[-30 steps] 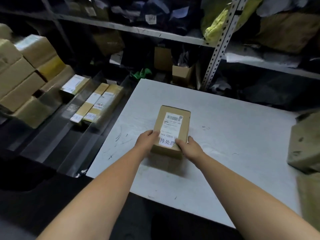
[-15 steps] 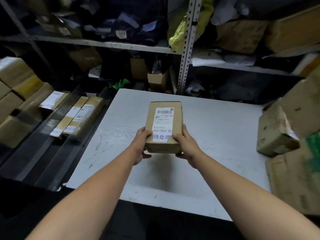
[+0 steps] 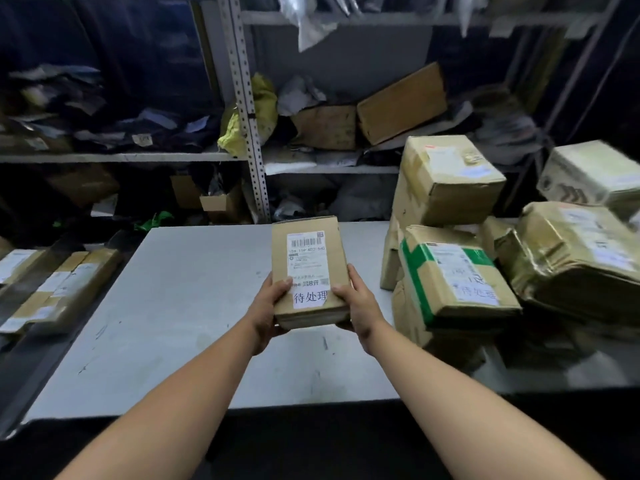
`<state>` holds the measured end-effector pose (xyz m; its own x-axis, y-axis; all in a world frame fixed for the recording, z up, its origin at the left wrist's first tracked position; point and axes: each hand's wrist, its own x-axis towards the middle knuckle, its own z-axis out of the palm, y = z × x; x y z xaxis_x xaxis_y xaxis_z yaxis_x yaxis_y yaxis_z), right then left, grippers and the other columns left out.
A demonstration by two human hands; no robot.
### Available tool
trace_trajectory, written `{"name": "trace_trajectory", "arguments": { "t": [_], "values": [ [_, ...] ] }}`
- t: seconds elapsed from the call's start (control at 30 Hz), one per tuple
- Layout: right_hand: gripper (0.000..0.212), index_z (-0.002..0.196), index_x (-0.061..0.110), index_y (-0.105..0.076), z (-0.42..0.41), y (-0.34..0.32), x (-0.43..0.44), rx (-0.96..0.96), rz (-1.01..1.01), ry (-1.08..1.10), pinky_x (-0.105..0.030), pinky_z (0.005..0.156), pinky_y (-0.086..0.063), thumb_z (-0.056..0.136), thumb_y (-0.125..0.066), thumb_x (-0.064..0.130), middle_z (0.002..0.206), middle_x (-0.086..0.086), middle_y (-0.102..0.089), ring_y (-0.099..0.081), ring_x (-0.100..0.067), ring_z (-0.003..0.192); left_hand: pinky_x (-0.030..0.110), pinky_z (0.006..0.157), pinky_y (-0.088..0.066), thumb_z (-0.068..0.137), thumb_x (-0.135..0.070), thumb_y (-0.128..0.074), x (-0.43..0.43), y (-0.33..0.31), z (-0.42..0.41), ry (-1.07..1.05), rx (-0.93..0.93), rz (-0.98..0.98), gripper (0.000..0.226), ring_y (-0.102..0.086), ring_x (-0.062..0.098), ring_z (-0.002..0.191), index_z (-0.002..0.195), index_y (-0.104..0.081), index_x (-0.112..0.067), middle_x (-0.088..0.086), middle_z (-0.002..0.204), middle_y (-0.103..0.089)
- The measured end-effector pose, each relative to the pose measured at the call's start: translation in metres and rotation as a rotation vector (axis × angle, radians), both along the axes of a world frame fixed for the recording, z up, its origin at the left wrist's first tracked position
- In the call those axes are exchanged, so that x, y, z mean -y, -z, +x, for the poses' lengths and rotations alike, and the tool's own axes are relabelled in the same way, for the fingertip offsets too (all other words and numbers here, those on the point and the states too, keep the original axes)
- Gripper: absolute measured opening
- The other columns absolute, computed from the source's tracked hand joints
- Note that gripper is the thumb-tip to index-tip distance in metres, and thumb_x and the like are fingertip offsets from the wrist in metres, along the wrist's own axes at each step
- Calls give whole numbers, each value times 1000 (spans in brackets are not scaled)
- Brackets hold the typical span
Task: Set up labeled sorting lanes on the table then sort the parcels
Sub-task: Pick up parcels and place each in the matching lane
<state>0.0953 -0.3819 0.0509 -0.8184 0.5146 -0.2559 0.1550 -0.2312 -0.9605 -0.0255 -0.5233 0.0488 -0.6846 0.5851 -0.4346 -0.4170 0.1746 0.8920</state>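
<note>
A small brown cardboard parcel point(image 3: 309, 268) with a white shipping label and a white tag of printed characters is held above the grey table point(image 3: 180, 306). My left hand point(image 3: 268, 304) grips its near left corner, thumb on top. On the parcel's near right corner my right hand point(image 3: 356, 304) grips the same way. A pile of taped parcels stands on the table's right side, among them a green-striped box point(image 3: 453, 282) with a similar tag and a taller box point(image 3: 446, 178) on top.
Flat parcels point(image 3: 59, 289) lie on a dark sloped rack to the left of the table. Metal shelving point(image 3: 249, 109) behind the table holds boxes, bags and papers. More wrapped parcels point(image 3: 575, 251) crowd the far right. The near table edge borders dark floor.
Both hands have lifted the parcel off the table and carried it up and to the right. The view has swung right, bringing the parcel pile into sight.
</note>
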Motion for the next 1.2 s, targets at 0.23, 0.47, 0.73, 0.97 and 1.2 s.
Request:
{"name": "trace_trajectory", "arguments": {
  "t": [0.23, 0.47, 0.73, 0.97, 1.2],
  "values": [
    [59, 143, 27, -49, 46, -24, -22, -149, 40, 71, -29, 81, -60, 85, -58, 37, 125, -3, -69, -70, -22, 111, 35, 74, -50, 95, -41, -53, -34, -28, 49, -38, -32, 67, 30, -65, 22, 94, 124, -56, -35, 1, 115, -73],
    [52, 131, 23, -60, 58, -71, -48, -303, 34, 184, -50, 88, -61, 81, -62, 35, 119, -10, -73, -72, -31, 107, 33, 74, -46, 87, -49, -58, -66, -80, 69, -51, -34, 130, 43, -64, 22, 94, 125, -61, -29, 2, 117, -73],
    [39, 119, 11, -69, 65, -118, -64, -344, 98, 233, -28, 70, -60, 86, -63, 31, 106, -10, -78, -75, -28, 97, 34, 75, -46, 85, -52, -60, -82, -129, 56, 4, -25, 120, 42, -61, 22, 90, 115, -66, -24, 2, 103, -73],
    [42, 117, 12, -74, 99, -127, -103, -311, 158, 298, -44, 92, -59, 85, -59, 35, 111, -10, -77, -73, -30, 106, 35, 76, -47, 86, -54, -55, -122, -136, 82, 88, -7, 134, 46, -63, 22, 94, 117, -66, -21, 5, 107, -74],
    [64, 126, 18, -70, 134, -119, -134, -246, 182, 360, -48, 98, -56, 72, -71, 51, 117, -11, -75, -71, -31, 109, 36, 77, -49, 93, -50, -51, -141, -138, 117, 211, 10, 145, 39, -63, 23, 98, 114, -62, -20, 7, 105, -71]
  ]
}}
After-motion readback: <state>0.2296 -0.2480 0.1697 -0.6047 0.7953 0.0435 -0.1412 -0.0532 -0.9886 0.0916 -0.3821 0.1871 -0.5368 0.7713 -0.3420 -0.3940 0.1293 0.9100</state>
